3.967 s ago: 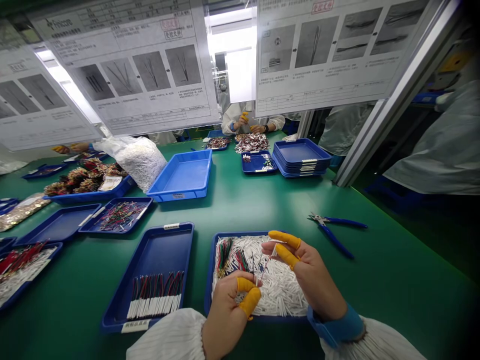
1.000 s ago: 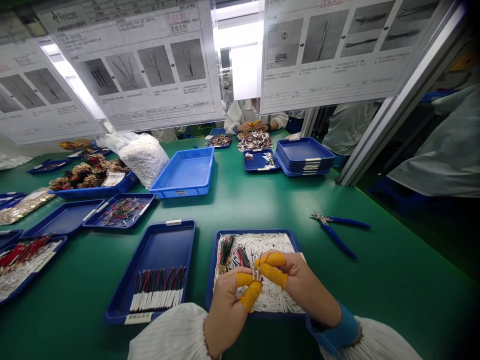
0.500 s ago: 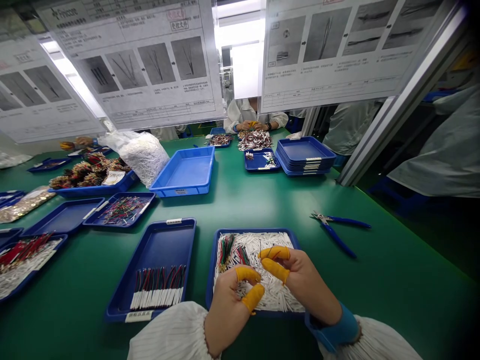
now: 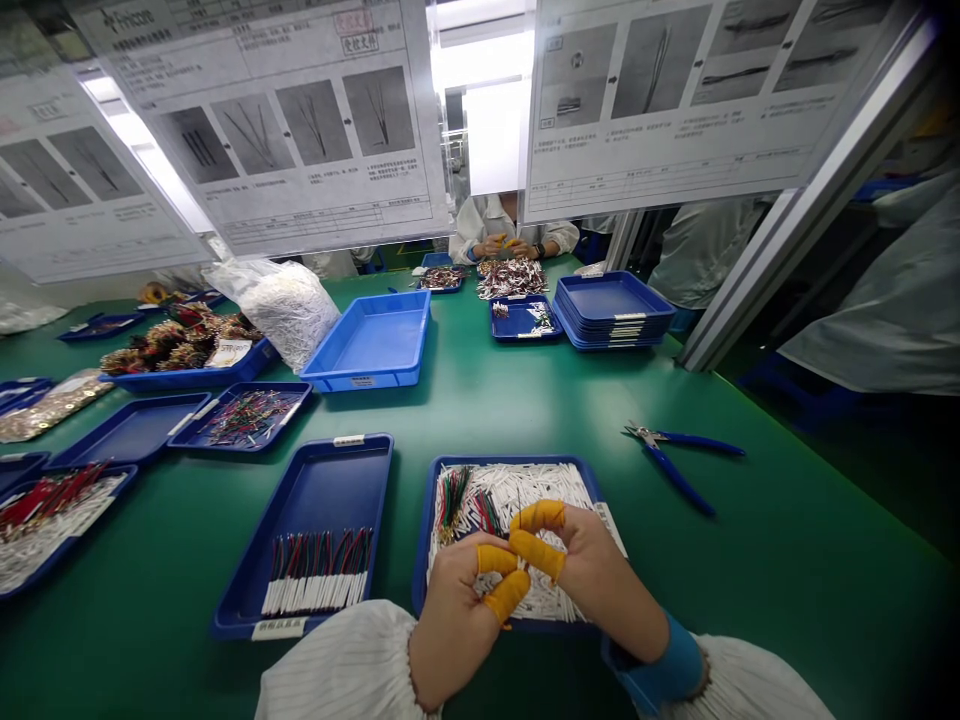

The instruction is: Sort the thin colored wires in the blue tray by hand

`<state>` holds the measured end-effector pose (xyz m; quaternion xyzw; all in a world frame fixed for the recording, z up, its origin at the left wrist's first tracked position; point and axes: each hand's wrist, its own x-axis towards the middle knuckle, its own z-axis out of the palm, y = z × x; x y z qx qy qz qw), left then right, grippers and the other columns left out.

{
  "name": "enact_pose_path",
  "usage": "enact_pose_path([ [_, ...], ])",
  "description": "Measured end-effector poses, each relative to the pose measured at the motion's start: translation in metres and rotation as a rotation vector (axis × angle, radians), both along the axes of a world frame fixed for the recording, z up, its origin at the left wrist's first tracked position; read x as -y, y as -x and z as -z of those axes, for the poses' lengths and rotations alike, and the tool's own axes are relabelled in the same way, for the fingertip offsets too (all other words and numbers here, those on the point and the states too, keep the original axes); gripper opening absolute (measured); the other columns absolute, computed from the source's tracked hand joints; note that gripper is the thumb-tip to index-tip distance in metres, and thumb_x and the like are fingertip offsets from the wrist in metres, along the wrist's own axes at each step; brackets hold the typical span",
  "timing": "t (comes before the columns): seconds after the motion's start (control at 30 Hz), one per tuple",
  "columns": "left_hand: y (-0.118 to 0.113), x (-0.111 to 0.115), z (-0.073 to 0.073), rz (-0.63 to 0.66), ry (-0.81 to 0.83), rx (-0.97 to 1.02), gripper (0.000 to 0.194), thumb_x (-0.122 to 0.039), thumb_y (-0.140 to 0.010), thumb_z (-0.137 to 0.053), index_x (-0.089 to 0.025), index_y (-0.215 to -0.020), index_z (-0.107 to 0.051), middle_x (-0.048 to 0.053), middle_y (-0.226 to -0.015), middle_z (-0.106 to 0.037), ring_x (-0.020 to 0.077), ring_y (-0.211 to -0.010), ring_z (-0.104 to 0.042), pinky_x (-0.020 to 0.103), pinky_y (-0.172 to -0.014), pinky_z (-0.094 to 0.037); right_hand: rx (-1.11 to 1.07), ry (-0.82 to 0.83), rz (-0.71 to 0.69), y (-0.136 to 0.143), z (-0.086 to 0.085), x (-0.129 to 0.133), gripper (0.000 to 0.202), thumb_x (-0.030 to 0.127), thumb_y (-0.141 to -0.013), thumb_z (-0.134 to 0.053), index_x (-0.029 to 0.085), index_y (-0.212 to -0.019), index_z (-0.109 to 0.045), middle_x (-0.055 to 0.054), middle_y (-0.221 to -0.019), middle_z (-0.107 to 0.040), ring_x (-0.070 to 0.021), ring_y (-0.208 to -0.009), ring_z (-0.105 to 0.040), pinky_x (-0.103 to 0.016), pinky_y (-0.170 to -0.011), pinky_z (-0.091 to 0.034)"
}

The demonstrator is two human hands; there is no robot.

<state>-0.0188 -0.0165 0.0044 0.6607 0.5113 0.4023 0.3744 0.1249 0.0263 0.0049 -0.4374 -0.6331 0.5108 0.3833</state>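
Both hands meet over a blue tray (image 4: 592, 478) filled with short white tubes (image 4: 525, 480) and small bunches of red, green and black wires (image 4: 454, 500). Yellow finger cots cover the thumbs and forefingers. My left hand (image 4: 465, 605) is closed in a pinch, and what lies between its fingertips is too small to make out. My right hand (image 4: 589, 560) pinches a thin dark wire (image 4: 519, 497), whose end sticks up above the fingers. Its fingertips touch or nearly touch those of the left hand.
On the left, another blue tray (image 4: 307, 490) holds a row of wires with white tubes on their ends (image 4: 319, 580). Blue-handled pliers (image 4: 679, 465) lie open on the right. Farther back are a lighter blue bin (image 4: 367, 340), stacked trays (image 4: 615, 315) and a co-worker's hands (image 4: 506, 246).
My right hand has moved a little left and closer to my left hand, so the fingertips now come together. My left hand has barely moved.
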Motion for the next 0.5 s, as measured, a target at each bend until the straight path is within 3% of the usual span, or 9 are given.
enact_pose_path([
  [0.13,0.0001,-0.0001,0.0001,-0.003,0.010,-0.004,0.008,-0.016,-0.074,-0.060,-0.014,-0.069,-0.066,0.006,-0.078,-0.065,0.0162,-0.071,-0.060,0.024,-0.066,-0.047,-0.086,0.037,-0.056,-0.0001,-0.0023,-0.0009,0.017,0.034,-0.069,-0.064,0.017,-0.069,-0.061,-0.003,-0.067,-0.061,-0.0173,-0.065,-0.057,-0.029,-0.063,-0.047],
  [0.5,-0.0009,-0.0006,-0.0003,0.017,0.017,-0.058,0.009,-0.021,-0.073,-0.062,-0.015,-0.069,-0.067,0.003,-0.068,-0.062,0.0150,-0.064,-0.057,0.022,-0.059,-0.044,0.006,-0.008,-0.077,0.0011,-0.0014,0.0018,0.009,0.026,-0.066,-0.067,0.017,-0.065,-0.063,-0.002,-0.065,-0.062,-0.0165,-0.063,-0.057,-0.028,-0.060,-0.047],
])
